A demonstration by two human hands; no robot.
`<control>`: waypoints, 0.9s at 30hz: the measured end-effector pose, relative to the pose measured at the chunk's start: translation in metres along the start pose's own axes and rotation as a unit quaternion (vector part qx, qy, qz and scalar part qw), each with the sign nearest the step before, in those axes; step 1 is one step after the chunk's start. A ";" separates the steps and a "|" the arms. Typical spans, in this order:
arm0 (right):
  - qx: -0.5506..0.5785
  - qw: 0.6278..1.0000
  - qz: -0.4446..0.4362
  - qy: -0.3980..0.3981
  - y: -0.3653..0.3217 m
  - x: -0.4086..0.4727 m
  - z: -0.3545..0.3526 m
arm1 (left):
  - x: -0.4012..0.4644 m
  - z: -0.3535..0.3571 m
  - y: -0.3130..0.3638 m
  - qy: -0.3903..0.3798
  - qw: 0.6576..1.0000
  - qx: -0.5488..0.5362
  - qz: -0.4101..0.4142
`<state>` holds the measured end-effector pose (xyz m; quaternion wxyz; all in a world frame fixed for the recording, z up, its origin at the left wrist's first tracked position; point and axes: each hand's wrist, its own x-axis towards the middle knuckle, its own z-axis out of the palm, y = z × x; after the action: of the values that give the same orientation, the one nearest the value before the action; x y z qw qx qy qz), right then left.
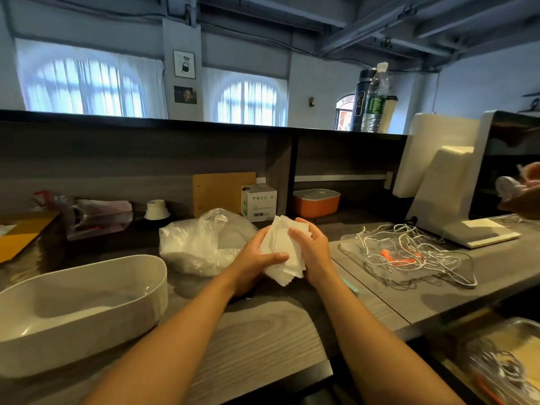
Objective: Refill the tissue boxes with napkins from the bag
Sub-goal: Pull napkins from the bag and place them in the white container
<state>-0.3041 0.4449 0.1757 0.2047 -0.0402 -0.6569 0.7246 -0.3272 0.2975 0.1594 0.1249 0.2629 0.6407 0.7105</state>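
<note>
At your far left an open white box (87, 302) sits on the counter (263, 331), its lid off and its inside looking bare apart from a pale patch on the floor that may be only light. Just behind and to its right lies the clear plastic bag (201, 241), slumped and crumpled, with more white napkins showing through it. In front of the bag your left hand (257, 258) grips a stack of napkins (285, 252) from the left, thumb laid across its face, while your right hand (314, 249) clasps the same stack from the other side, fingers curled over its top edge; the stack is held off the counter between both palms, slightly fanned and uneven at the bottom corner. Judging by that, you are at the step of squaring up a fresh handful taken from the bag, with nothing yet loaded. The next move calls for tapping or pressing the edges flush, then carrying the stack left and down into the box, laying it flat so it does not splay against the curved walls. Further right a shallow tray of tangled white cords (409, 249) rests on the counter, and beyond it stands the back of a white monitor (438, 182); another person's hand (523, 188) shows at the right edge, well apart from your work.
</note>
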 end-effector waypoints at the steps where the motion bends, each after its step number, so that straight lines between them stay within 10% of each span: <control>1: 0.024 0.999 -0.012 0.016 0.001 -0.003 -0.001 | 0.000 0.000 0.000 0.027 1.000 0.001 0.003; 13: -0.032 0.998 0.020 -0.054 0.000 -0.030 -0.020 | -0.012 0.011 0.005 0.170 0.982 0.079 0.029; 27: -0.149 0.981 -0.044 0.113 0.011 -0.018 -0.003 | 0.009 0.052 0.000 0.393 0.906 0.155 0.010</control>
<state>-0.2888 0.4411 0.1605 0.3012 -0.1232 -0.7309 0.5999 -0.3075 0.3459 0.1632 -0.1868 -0.0152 0.7374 0.6490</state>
